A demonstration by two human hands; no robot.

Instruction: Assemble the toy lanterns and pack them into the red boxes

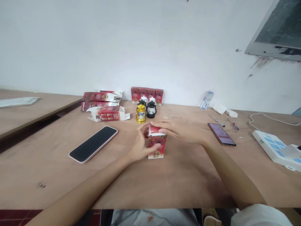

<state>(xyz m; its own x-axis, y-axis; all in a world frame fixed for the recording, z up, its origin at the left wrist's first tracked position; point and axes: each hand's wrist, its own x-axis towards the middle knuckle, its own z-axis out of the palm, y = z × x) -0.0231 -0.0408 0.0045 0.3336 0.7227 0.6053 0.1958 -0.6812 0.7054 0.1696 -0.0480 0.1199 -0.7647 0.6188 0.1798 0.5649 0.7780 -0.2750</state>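
A small red cardboard box stands upright on the table in front of me, its top flap partly lifted. My left hand is closed around the box's left side, thumb across the front face. On the top flap lie the fingers of my right hand, close together, with the thumb at the flap's edge. What is inside the box is hidden. Just behind stand a gold mini lantern and a black mini lantern, with more black and white ones partly hidden behind them.
Several closed red boxes stand against the wall. Flattened and opened boxes lie at the back left. One phone lies left, another phone right. A power strip, crumpled tissue and a clear plastic piece are at right.
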